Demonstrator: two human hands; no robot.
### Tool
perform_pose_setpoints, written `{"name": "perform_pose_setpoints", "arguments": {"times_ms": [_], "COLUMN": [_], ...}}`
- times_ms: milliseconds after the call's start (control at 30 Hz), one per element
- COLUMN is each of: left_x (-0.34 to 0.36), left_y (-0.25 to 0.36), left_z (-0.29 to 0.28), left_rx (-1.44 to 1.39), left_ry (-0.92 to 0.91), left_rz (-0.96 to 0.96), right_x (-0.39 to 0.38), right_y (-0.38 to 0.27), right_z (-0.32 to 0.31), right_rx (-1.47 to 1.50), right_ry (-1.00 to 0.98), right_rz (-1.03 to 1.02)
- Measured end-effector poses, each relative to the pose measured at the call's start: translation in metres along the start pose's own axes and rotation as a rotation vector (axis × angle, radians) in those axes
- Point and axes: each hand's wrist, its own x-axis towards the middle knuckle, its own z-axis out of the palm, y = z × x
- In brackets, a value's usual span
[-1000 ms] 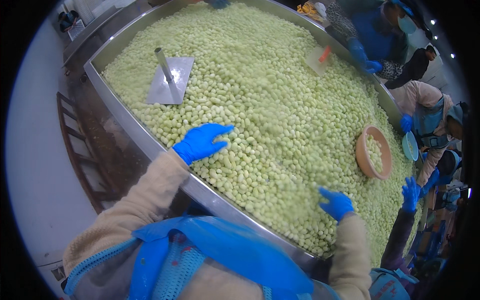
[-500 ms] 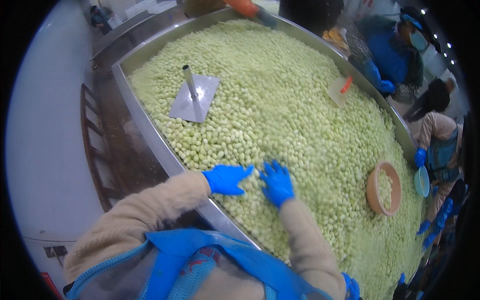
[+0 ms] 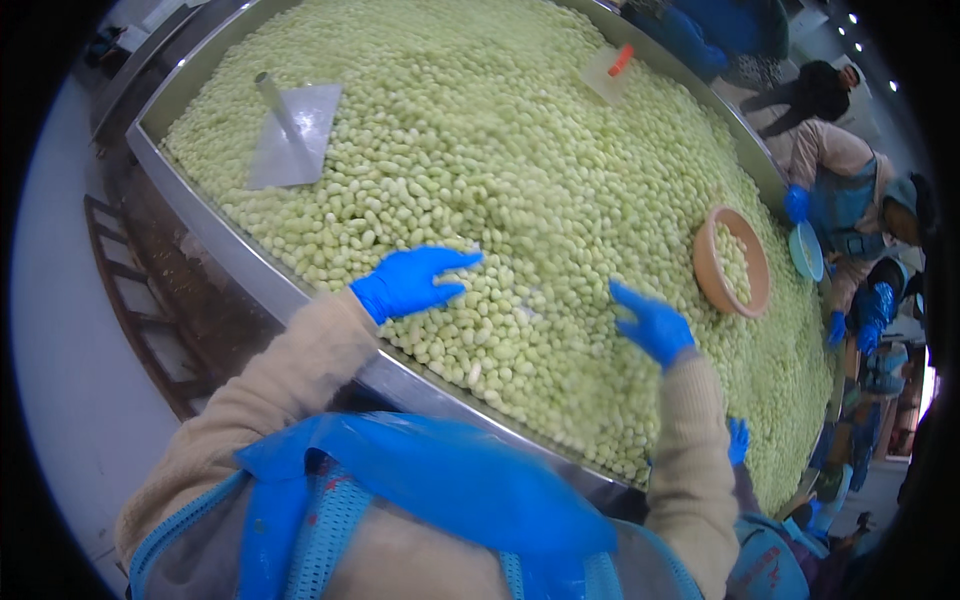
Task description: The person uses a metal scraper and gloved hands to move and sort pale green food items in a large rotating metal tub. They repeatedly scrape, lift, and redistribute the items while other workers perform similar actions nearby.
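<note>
A broad metal bin point(image 3: 235, 265) holds a thick layer of pale green, oval, bean-like pieces point(image 3: 430, 165). My left hand point(image 3: 405, 283), in a blue glove, is over them by the near rim, its fingers stretched out and the thumb apart. Farther right, my right hand point(image 3: 655, 325), gloved the same way, hovers over or just touches the layer with its fingers spread. No held thing shows in either hand. Between the two hands lie more of the pieces, with a small whitish patch that I cannot make out.
A flat metal plate with an upright tube handle point(image 3: 305, 135) rests on the pieces at left. An orange-brown bowl point(image 3: 708, 265) with some pieces stands at right, near a turquoise bowl point(image 3: 806, 250) beside a co-worker. Far back lies a clear scoop with a red handle point(image 3: 605, 75).
My hands have parted: the right one has swung well to the right, while the left stays near the rim. The whole view has shifted, so the bin appears higher and farther left.
</note>
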Motion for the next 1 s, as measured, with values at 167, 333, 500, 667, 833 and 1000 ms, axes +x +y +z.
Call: {"name": "perform_pose_setpoints", "arguments": {"times_ms": [167, 333, 500, 667, 833, 1000], "left_x": [0.015, 0.013, 0.016, 0.017, 0.021, 0.021], "left_y": [-0.047, -0.034, -0.032, -0.028, -0.029, -0.03], "left_z": [-0.015, -0.019, -0.013, -0.012, -0.008, -0.005], "left_rx": [0.326, 0.381, 0.316, 0.227, 0.224, 0.227], "left_ry": [0.205, 0.088, 0.016, -0.038, -0.087, -0.095], "left_rz": [0.028, -0.04, -0.033, 0.005, 0.028, 0.041], "right_x": [0.115, 0.181, 0.107, 0.073, 0.127, 0.162], "right_y": [-0.045, -0.115, -0.133, -0.038, 0.003, -0.02], "right_z": [0.017, 0.079, 0.121, 0.076, 0.051, 0.062], "right_rx": [0.259, -0.056, -0.023, 0.546, 0.146, -0.012], "right_ry": [0.151, 0.364, -0.003, -0.041, 0.131, 0.085], "right_rz": [0.067, 0.057, -0.262, 0.222, 0.242, 0.288]}}
